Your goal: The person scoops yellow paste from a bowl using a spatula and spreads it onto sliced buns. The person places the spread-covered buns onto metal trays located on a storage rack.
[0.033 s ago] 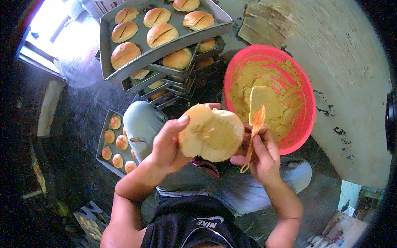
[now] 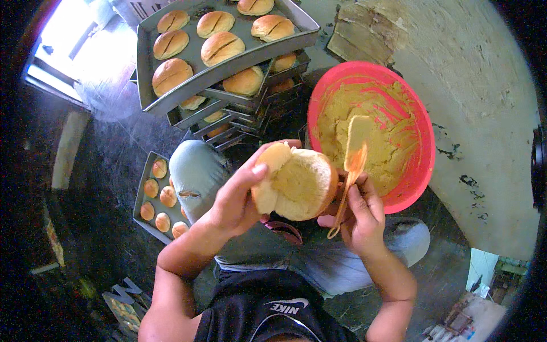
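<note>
My left hand (image 2: 239, 191) is closed around a round bun (image 2: 299, 182), thumb on its near side. The bun is split and spread apart, its pale inside facing up with a yellowish smear in the middle. My right hand (image 2: 364, 214) grips the orange handle of a spatula (image 2: 355, 162), whose blade is coated in pale yellow spread. Some right-hand fingers reach behind the bun's right edge and are partly hidden. Beyond the blade stands a red basin (image 2: 426, 165) holding thick yellow spread (image 2: 393, 148).
At the far left, stacked metal trays (image 2: 228, 71) hold browned buns with slits, such as one bun (image 2: 223, 48). A lower tray (image 2: 139, 196) of smaller-looking buns lies left of my bent knee (image 2: 196, 171). A worn pale surface (image 2: 456, 85) extends at the right.
The bun has shifted slightly right and tipped, so more of its smeared inside shows. The spatula has moved a little, its handle end swinging left. The basin and trays stay put.
</note>
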`<state>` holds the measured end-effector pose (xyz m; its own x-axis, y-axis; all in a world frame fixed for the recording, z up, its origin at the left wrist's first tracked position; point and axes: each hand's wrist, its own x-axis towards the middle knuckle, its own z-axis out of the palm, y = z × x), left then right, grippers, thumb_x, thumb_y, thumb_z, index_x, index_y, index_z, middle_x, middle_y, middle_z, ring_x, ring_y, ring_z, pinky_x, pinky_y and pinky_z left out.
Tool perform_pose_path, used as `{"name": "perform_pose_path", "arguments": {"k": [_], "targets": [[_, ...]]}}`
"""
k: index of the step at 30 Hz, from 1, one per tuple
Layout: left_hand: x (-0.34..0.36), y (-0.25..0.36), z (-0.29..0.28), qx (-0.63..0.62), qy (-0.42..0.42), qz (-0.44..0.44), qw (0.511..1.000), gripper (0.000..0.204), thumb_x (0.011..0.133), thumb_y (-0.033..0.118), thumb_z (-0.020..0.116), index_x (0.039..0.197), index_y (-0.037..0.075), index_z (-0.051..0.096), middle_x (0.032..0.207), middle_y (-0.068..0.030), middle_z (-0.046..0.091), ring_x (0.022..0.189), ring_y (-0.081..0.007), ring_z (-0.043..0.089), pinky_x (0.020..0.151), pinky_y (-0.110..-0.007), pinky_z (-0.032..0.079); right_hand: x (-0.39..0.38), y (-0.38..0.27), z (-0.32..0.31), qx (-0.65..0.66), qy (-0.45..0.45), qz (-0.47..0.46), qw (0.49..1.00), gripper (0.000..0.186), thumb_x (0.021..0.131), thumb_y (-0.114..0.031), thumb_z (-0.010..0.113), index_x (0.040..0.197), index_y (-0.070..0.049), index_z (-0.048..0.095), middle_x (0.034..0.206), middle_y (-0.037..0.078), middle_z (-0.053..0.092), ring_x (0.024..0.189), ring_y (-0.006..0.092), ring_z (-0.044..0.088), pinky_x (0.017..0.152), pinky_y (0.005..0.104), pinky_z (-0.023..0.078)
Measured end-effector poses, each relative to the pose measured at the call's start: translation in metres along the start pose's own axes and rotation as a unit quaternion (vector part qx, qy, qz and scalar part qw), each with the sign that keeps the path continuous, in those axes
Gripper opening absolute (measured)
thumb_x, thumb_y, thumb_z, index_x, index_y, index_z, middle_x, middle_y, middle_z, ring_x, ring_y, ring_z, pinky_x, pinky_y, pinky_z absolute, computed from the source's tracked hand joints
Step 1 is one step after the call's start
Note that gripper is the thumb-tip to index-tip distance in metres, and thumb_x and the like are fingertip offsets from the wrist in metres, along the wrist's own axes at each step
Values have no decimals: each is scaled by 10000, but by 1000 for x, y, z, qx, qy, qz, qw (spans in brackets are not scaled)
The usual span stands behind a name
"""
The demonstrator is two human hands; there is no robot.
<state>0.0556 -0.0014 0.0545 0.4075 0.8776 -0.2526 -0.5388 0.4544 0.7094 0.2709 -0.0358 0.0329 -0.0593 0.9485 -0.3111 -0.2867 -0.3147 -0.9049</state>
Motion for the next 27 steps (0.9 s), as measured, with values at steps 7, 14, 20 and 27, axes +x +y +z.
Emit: {"name": "perform_pose_path", "arguments": {"k": [7,14,20,27], "targets": [[18,13,-8,275,-38,93,956,888,682,182,821,1375,-15,304,1248,-115,499,1211,-173,464,1053,-327,356,6,-23,5,-112,-114,-21,987,228,1006,-245,458,1125,-52,456,1025,87,549,840,185,573,656,291,491],[99,177,-61,555,118,295,769,887,647,274,812,1362,-37,389,1200,-137,581,1058,-187,578,905,-323,480,34,-47,-45,-1,-1,-136,991,434,993,-268,457,1312,14,375,1270,247,488,989,363,624,649,422,609],[258,300,-178,732,237,217,601,809,682,420,804,1238,-68,477,1112,-178,631,986,-209,632,838,-311,511,53,-30,-96,-29,132,-169,976,356,987,-218,463,1269,-4,429,1252,180,514,979,300,609,700,439,580],[350,321,-245,790,177,-79,582,697,708,568,751,1037,-39,658,1003,-216,669,952,-283,655,852,-387,513,48,-38,-116,-58,193,-150,968,394,961,-239,523,1266,-5,437,1235,143,528,983,250,604,782,400,548]]}}
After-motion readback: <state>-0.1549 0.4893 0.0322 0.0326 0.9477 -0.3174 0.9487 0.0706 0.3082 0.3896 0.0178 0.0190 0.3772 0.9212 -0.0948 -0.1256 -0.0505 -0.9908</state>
